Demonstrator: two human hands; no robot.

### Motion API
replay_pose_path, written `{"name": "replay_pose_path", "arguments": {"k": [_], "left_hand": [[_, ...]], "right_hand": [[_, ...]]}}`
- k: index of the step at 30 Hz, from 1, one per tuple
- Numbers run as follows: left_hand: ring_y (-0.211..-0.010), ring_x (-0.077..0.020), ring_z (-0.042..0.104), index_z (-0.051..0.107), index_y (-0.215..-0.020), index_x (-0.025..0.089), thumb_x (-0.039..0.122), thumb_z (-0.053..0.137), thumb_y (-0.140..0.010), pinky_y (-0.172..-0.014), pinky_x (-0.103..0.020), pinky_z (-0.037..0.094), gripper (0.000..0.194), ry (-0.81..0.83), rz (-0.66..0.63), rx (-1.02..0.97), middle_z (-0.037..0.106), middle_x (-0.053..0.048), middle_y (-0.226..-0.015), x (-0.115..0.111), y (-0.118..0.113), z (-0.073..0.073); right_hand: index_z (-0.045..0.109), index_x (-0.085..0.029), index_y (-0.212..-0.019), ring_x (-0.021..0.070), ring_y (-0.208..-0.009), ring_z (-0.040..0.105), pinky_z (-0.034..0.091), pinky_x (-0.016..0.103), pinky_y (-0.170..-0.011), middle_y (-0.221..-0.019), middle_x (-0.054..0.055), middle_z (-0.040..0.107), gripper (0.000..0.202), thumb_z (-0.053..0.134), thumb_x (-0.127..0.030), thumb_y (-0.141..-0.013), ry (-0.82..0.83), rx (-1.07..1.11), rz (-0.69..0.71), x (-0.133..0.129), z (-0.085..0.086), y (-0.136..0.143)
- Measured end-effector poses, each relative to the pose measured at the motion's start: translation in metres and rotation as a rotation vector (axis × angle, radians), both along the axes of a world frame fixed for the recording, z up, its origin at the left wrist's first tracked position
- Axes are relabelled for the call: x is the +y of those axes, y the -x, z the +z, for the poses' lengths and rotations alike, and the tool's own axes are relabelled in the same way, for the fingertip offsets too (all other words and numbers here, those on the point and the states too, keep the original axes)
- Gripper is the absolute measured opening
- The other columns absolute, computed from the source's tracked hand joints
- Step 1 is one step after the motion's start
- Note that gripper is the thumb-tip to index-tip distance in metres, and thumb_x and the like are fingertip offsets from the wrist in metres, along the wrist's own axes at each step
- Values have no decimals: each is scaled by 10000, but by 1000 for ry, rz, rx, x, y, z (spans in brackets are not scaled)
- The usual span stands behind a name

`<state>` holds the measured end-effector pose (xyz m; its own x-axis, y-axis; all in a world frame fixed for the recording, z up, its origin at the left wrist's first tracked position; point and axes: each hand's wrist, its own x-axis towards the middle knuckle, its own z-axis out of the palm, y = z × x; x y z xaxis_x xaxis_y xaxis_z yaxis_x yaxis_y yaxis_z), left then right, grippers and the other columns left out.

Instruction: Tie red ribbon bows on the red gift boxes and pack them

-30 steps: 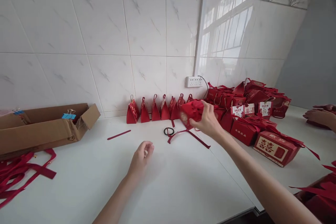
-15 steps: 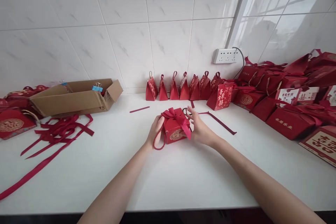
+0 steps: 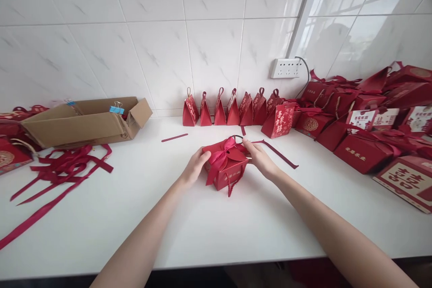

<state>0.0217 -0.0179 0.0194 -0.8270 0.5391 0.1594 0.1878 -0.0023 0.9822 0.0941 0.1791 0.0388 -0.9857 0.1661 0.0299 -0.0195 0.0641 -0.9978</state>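
Note:
A red gift box (image 3: 232,175) with a ribbon bow (image 3: 225,154) on its lid sits on the white table between my hands. A twisted red cord handle (image 3: 232,186) hangs down its near side. My left hand (image 3: 195,165) grips the box's left side, thumb on the top edge. On the right back corner, my right hand (image 3: 259,160) holds the box with its fingers at the lid. A thin dark loop (image 3: 238,136) shows just behind the box, and what it belongs to is hidden.
Small triangular red boxes (image 3: 218,116) line the tiled wall. Loose ribbons (image 3: 72,168) and an open cardboard box (image 3: 81,121) with clips lie left. Many red gift boxes (image 3: 366,155) pile up right. A dark ribbon strip (image 3: 280,153) lies behind my right hand. A power strip (image 3: 286,68) is on the wall.
The gift box has turned, bringing another printed side and the cord handle to the front. My right hand has closed onto its corner. The whole view has shifted slightly.

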Motion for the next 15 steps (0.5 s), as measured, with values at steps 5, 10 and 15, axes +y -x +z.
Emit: {"name": "replay_pose_path", "arguments": {"k": [5, 10, 15], "left_hand": [[-768, -190, 558, 535, -834, 171, 526, 523, -774, -704, -304, 440, 360, 22, -70, 12, 611, -32, -809, 0, -3, -1], [-918, -232, 570, 566, -991, 169, 520, 434, -814, -811, -347, 436, 414, 17, 49, 112, 629, -71, -974, 0, -4, 6], [-1172, -257, 466, 636, -942, 204, 349, 517, -792, -1009, -392, 351, 241, -1, 125, 600, 567, -73, -1188, 5, -14, 23]], "right_hand": [[518, -179, -646, 130, -557, 504, 422, 261, -541, -607, -2, 533, 417, 523, -576, -775, 19, -11, 28, 0, 0, 0], [520, -185, -703, 105, -542, 477, 419, 257, -560, -607, -36, 500, 326, 612, -496, -731, -75, 94, -5, 6, 6, -2], [578, -206, -895, 167, -719, 599, 495, 319, -670, -872, 40, 632, 218, 574, -399, -793, -399, 250, -115, 9, 9, -2]]}}
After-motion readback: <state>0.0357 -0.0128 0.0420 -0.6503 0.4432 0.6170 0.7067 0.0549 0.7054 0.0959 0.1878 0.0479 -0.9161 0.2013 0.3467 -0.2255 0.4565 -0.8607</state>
